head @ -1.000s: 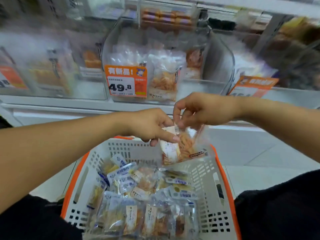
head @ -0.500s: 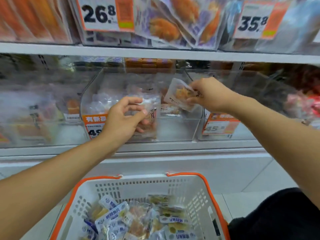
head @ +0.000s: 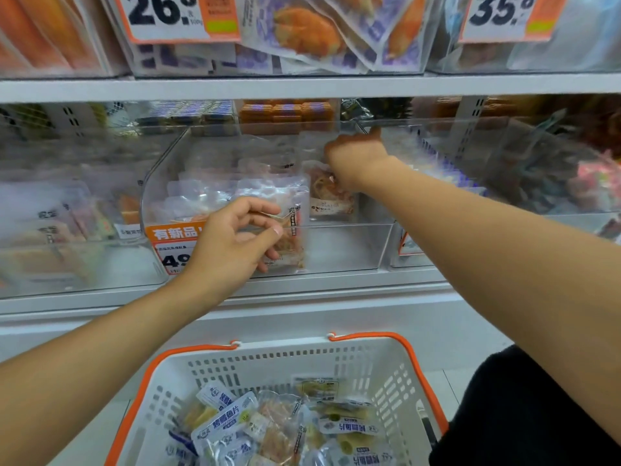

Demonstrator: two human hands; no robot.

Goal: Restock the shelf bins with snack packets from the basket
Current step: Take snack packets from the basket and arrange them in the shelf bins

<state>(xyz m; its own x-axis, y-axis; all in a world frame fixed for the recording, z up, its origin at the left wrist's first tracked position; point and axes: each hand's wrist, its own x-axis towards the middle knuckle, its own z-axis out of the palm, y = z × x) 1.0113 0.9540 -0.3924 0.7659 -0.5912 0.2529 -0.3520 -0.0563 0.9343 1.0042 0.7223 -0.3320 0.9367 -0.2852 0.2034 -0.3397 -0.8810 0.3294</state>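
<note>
A clear shelf bin (head: 353, 247) on the middle shelf holds several snack packets. My right hand (head: 356, 159) reaches deep into its right rear part and grips a snack packet (head: 331, 196) with orange contents, which hangs below my curled fingers. My left hand (head: 235, 240) is at the bin's front, thumb and fingers pinching the top edge of the front packet (head: 289, 250). Below stands the white basket with an orange rim (head: 369, 338), with several more packets (head: 268, 428) lying in it.
An orange price label (head: 174, 243) hangs on the bin's front left. Other clear bins flank it on the left (head: 67, 230) and right (head: 504, 183). The upper shelf board (head: 302, 87) runs close above, carrying bins with price tags (head: 174, 15).
My right hand has gone deeper and lower into the bin with its packet. My left hand's fingers have curled onto the front packet. The view has moved closer to the shelf.
</note>
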